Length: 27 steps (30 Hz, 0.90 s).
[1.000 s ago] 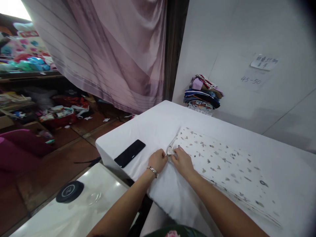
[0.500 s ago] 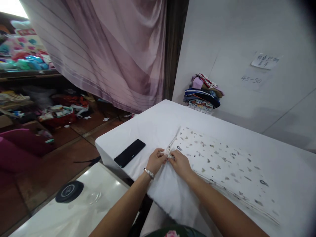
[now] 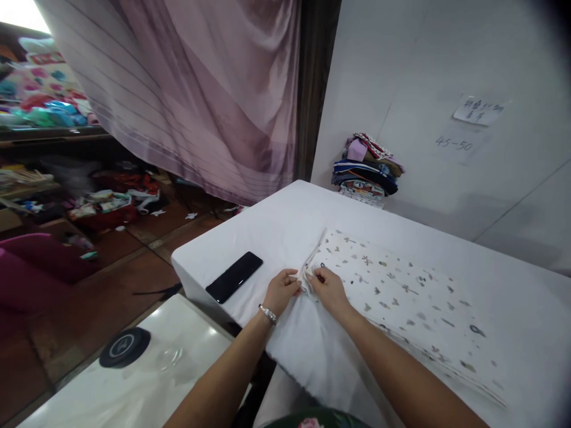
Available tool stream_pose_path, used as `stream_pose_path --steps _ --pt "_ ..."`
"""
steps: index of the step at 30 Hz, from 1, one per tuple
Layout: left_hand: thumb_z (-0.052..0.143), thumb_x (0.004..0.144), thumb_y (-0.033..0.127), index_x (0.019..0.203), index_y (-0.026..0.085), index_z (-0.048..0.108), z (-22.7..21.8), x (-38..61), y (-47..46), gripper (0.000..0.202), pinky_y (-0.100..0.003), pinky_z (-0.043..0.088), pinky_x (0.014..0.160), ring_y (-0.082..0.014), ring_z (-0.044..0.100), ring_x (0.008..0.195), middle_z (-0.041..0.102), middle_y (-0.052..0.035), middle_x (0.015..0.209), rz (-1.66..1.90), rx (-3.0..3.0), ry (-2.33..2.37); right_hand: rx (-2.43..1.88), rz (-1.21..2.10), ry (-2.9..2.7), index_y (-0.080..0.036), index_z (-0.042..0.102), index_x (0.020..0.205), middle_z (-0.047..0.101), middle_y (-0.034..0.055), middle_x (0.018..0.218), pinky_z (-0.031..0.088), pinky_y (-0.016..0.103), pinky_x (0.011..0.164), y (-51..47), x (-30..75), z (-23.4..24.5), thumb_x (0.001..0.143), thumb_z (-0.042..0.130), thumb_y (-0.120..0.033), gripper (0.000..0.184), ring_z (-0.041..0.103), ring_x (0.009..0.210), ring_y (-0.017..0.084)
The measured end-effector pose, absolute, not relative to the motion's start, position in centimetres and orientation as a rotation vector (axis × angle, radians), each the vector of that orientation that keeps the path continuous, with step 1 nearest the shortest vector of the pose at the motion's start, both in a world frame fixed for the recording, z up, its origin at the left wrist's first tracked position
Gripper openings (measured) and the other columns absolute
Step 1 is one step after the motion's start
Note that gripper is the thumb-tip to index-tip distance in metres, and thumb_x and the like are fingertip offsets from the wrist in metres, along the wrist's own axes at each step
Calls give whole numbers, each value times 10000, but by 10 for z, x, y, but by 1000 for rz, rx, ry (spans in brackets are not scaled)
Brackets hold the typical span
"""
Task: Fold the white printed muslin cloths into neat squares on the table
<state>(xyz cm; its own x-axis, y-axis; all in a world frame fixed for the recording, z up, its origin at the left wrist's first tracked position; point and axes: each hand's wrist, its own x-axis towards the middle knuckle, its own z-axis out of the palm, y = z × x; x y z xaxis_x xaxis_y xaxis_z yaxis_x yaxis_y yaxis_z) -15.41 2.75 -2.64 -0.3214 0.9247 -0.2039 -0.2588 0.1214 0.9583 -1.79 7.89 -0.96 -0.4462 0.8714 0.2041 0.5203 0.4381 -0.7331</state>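
A white cloth printed with small grey and brown motifs [image 3: 392, 291] lies folded in layers on the white-covered table [image 3: 272, 220]. Its near left corner is bunched between my two hands. With a bracelet on the wrist, my left hand [image 3: 282, 291] pinches the cloth's left edge. My right hand [image 3: 329, 291] closes on the corner just beside it, thumb and fingers pressed together on the fabric. The layers inside the pinch are hidden by my fingers. To the left of my left hand, a black smartphone [image 3: 234, 277] lies flat near the table's edge.
A lower white surface [image 3: 178, 339] at the left holds a round dark object [image 3: 125, 347]. Folded clothes [image 3: 366, 166] are stacked at the table's back against the wall. A pink curtain [image 3: 214, 89] hangs behind, and a magenta chair [image 3: 44, 267] stands at far left.
My right hand has shifted its fingers slightly up and right at the corner, so more bunched fabric shows below them. The left hand stays nearly in place.
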Motion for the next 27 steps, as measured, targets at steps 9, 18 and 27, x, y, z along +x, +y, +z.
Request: stream_pose_path --steps 9,18,27 --pt "700 604 293 949 136 503 -28 -155 26 427 -230 493 560 -106 583 561 588 27 608 1422 772 1377 -1148 401 -2507 -202 537 836 558 23 886 377 239 688 62 -22 -2 885 402 -232 147 511 835 143" --pt "701 622 381 923 142 513 -26 -157 37 428 -222 466 471 -107 556 474 569 36 575 1296 875 1589 -1036 391 -2534 -157 551 955 555 66 942 388 284 822 50 -19 -3 805 456 -143 178 491 914 182" --pt "536 732 271 1023 160 505 -9 -157 39 312 -236 421 543 -127 571 544 598 13 643 960 1230 1981 -1000 300 -2690 -169 382 1313 406 112 1350 268 416 1023 36 70 -4 857 450 -276 473 341 1243 230"
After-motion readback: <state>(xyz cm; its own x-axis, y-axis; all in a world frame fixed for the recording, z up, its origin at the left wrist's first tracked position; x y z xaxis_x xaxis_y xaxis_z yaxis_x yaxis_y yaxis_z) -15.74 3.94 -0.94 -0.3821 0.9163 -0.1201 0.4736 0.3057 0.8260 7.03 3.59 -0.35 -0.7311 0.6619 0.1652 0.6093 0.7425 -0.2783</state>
